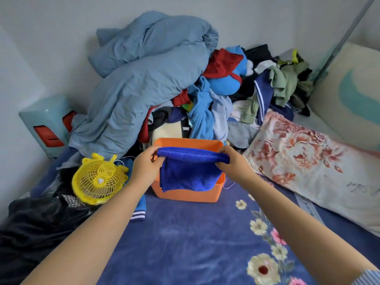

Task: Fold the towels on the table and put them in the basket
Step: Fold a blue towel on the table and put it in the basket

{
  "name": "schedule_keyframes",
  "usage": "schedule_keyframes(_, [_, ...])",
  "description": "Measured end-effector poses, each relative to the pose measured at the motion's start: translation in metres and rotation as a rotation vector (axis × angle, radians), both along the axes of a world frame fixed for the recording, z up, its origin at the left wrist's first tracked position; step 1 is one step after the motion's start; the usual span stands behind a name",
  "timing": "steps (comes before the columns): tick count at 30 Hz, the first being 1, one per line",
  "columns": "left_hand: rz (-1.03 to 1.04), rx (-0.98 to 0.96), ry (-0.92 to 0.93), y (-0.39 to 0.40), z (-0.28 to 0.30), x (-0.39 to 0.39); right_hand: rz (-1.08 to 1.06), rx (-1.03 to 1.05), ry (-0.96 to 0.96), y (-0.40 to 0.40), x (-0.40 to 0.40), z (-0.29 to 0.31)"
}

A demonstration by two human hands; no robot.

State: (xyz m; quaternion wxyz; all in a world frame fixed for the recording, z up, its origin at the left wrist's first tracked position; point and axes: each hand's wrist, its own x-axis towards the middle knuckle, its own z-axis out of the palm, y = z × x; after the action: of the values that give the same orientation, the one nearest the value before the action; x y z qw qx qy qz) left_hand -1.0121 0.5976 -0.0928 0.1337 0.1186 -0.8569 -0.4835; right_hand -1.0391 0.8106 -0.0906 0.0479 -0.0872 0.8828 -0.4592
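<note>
The royal-blue towel (190, 173), plush and doubled over a rolled top edge, hangs above the open orange basket (188, 193), its corners pinched by the left hand (147, 164) and the right hand (234, 163), its lower edge draping over the basket's front rim.

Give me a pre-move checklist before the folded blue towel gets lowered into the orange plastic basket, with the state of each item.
1. Left hand grips one end of the folded blue terry towel: ok.
2. Right hand grips the other end: ok.
3. Towel is over the orange plastic basket: ok.
4. Towel folded evenly: not ok, lower layers hang ragged.
5. Room inside the basket: cannot tell, towel hides it.
6. Yellow plastic fan apart from the basket: ok.
</note>
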Motion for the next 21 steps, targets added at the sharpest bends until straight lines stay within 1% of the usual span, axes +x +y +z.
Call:
schedule_keyframes(3, [0.05,-0.007,-0.004,-0.022,-0.008,-0.058,0.014,-0.047,-0.052,-0.025,-0.05,-0.011])
schedule_keyframes(5, [0.024,0.005,0.023,-0.034,-0.016,-0.093,-0.009,-0.059,-0.064,-0.037,-0.079,-0.02])
schedule_keyframes(10, [-0.028,0.226,-0.053,-0.058,-0.057,-0.174,-0.079,-0.046,-0.048,-0.068,-0.154,-0.061])
schedule_keyframes(13, [-0.048,0.294,-0.088,-0.071,-0.094,-0.217,-0.109,-0.047,-0.051,-0.086,-0.194,-0.096])
schedule_keyframes(15, [-0.028,0.276,-0.126,-0.082,-0.13,-0.247,-0.106,-0.043,-0.101,-0.099,-0.223,-0.131])
schedule_keyframes(19, [-0.007,0.095,-0.252,-0.091,-0.205,-0.288,-0.118,-0.032,-0.249,-0.109,-0.262,-0.196])
schedule_keyframes(21, [0.007,0.008,-0.358,-0.09,-0.24,-0.3,-0.121,-0.011,-0.355,-0.111,-0.279,-0.227])
